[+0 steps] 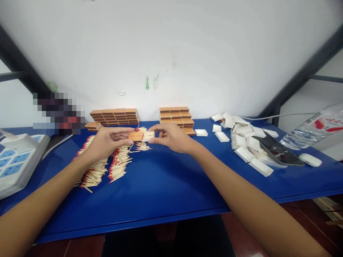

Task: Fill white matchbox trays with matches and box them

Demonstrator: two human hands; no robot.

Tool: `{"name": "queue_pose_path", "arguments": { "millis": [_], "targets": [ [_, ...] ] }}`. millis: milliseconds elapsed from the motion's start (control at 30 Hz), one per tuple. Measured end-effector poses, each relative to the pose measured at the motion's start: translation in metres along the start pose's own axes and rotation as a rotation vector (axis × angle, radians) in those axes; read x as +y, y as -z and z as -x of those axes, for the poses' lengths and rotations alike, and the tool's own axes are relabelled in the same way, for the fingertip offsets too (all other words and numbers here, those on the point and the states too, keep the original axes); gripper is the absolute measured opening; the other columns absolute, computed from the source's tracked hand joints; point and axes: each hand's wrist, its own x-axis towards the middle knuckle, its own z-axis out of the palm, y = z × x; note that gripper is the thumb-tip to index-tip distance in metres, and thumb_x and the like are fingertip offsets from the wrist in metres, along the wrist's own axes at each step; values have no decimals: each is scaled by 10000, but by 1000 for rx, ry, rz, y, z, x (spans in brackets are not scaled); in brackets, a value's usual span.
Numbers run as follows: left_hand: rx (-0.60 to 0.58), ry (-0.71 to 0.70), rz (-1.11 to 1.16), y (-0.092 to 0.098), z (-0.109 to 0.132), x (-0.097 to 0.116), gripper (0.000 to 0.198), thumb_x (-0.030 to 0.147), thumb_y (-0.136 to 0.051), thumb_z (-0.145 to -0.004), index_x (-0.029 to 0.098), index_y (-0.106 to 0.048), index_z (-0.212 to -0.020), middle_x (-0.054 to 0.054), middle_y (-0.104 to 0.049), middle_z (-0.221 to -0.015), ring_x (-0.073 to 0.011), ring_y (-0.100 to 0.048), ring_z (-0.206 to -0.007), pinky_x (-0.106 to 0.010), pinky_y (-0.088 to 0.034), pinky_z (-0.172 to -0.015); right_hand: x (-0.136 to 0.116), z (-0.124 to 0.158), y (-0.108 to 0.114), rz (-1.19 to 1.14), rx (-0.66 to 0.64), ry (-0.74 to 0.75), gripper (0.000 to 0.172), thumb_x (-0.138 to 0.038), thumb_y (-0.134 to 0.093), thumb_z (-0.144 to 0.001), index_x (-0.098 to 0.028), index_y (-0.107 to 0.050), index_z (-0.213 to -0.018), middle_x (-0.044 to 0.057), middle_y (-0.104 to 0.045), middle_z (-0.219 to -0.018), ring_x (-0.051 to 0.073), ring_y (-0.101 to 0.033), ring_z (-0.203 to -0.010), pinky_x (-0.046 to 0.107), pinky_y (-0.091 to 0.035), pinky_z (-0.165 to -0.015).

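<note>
Between my two hands is a matchbox, partly slid open. My left hand grips its orange printed sleeve between thumb and fingers. With thumb and fingertips, my right hand pinches the outer end of the white inner tray, which sticks out of the sleeve and shows matches inside. Below and left of the box, loose red-tipped matches lie in piles on the blue table. A few more matches lie just under the box. Part of the left pile is hidden by my left forearm.
Stacked matchboxes and a second stack stand against the wall. White empty trays are heaped at right, beside a phone, a white earphone case and a water bottle. A power strip sits at left.
</note>
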Motion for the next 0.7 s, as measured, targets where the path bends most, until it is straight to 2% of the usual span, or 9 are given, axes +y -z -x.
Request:
{"name": "queue_pose_path", "arguments": {
  "millis": [167,300,400,533,567,633,700],
  "targets": [
    [-12,-13,33,-3,2,5,720,528,-1039,-542,204,-850,-1157,-88,-856,-991,-305,-824,-955,-484,-688,-996,0,-1,0,-30,52,17,331,-381,-779,-928,-190,-777,-1197,-11,-685,-810,140,-567,-689,295,-407,-681],
    [8,-41,30,-4,4,9,652,482,-1036,-574,218,-854,-1142,-85,-856,-990,-297,-829,-930,-490,-692,-992,-2,0,-1,-60,80,-11,290,-387,-773,-930,-207,-782,-1158,-10,-684,-811,140,-575,-694,298,-435,-693],
    [27,-32,67,-3,4,9,664,467,-1043,-562,209,-852,-1143,-85,-856,-973,-300,-832,-931,-489,-694,-991,-1,0,-2,-103,54,-45,338,-406,-768,-936,-221,-772,-1219,-13,-676,-776,144,-590,-682,299,-463,-673],
    [-8,-24,124,-5,5,6,685,464,-1047,-568,207,-841,-1169,-95,-855,-1025,-305,-831,-967,-485,-685,-1014,-1,1,-8,-181,21,-66,446,-424,-767,-934,-219,-738,-1328,-12,-679,-749,146,-599,-626,297,-507,-593],
    [-8,-23,130,-7,6,6,693,474,-1045,-573,202,-838,-1176,-99,-854,-1036,-308,-831,-969,-490,-683,-1018,-3,1,-11,-207,31,-68,467,-416,-766,-931,-208,-729,-1348,12,-714,-812,154,-618,-643,297,-515,-569],
    [35,-31,138,-11,8,6,730,506,-1043,-570,184,-832,-1191,-112,-852,-1056,-317,-829,-980,-505,-676,-1032,-7,3,-23,-286,73,-75,529,-409,-735,-947,-194,-680,-1427,93,-765,-1089,188,-685,-770,297,-538,-535],
    [109,-57,158,-16,9,8,783,546,-1038,-562,163,-822,-1211,-127,-846,-1095,-324,-823,-1010,-516,-662,-1056,-12,5,-39,-400,128,-74,620,-451,-626,-1018,-224,-531,-1587,147,-652,-1454,233,-714,-1015,297,-585,-560]
  ]
}}
